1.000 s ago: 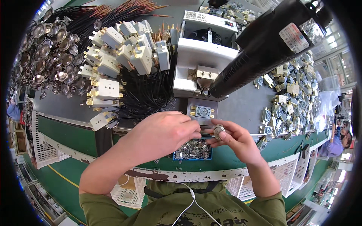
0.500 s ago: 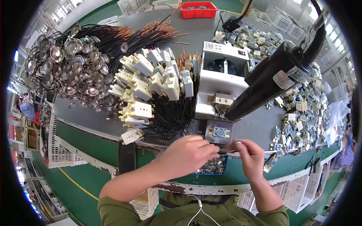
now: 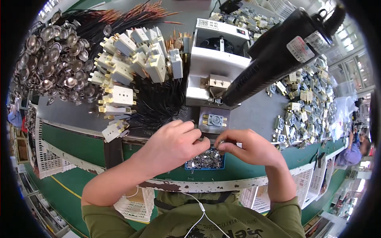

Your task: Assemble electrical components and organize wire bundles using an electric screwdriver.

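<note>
My left hand [image 3: 178, 142] is closed in a pinch at the front edge of the bench, its thumb and forefinger pressed together; whatever they hold is hidden. Facing it, my right hand [image 3: 250, 147] also pinches, with a small dark bit at its fingertips too small to name. Both sets of fingertips are a short gap apart, above a blue tray [image 3: 223, 163] of small metal parts. Just beyond them, a grey block with brass terminals and a round centre [image 3: 215, 120] lies on a dark metal plate [image 3: 203, 127].
Behind the plate stands a white metal fixture [image 3: 198, 89], with a thick black cylindrical power tool [image 3: 270, 59] slanting over it. Wired terminal blocks [image 3: 123, 96] and round metal caps [image 3: 51, 63] heap up at left. Grey-and-cream blocks [image 3: 303, 107] are piled at right.
My right hand has come left toward my left hand, over the blue tray. The shiny metal piece at its fingertips no longer shows clearly. The whole view has shifted.
</note>
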`<state>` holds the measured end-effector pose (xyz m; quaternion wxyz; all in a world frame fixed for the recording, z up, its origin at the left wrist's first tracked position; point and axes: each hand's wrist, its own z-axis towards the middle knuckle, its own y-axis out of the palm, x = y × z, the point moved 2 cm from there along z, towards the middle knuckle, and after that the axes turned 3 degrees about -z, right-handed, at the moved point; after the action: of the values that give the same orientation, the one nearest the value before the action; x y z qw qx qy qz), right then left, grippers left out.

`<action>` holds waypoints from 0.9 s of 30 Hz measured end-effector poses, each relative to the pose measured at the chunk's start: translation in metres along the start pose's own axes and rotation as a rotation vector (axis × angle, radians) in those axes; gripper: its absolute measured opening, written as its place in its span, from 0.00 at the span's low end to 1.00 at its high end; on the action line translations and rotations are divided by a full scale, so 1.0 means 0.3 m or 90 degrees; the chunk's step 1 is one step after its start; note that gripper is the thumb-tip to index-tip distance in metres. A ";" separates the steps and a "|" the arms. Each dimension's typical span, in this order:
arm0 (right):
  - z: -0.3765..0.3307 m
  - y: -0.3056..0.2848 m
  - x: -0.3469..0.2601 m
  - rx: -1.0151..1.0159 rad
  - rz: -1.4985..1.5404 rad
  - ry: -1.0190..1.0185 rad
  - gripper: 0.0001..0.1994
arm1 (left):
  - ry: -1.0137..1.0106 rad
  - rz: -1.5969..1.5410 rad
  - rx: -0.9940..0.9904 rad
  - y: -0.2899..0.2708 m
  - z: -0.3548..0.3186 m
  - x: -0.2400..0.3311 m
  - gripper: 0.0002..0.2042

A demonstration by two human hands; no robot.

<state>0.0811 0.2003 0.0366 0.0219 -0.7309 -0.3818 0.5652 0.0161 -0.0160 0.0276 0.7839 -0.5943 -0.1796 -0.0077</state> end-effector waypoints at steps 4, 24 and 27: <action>-0.076 0.093 0.014 0.274 0.340 0.032 0.23 | -0.033 -0.054 0.068 0.007 0.001 -0.004 0.13; -0.151 -0.014 -0.006 0.471 0.125 -0.079 0.20 | -0.086 -0.212 -0.030 -0.032 0.071 -0.039 0.21; -0.125 -0.050 -0.055 0.538 0.108 -0.164 0.21 | -0.202 -0.283 -0.041 -0.016 0.125 -0.077 0.19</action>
<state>0.1036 0.2163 0.0702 0.2244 -0.6102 -0.0553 0.7578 -0.0168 0.0129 0.0339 0.7056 -0.5588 -0.4258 -0.0923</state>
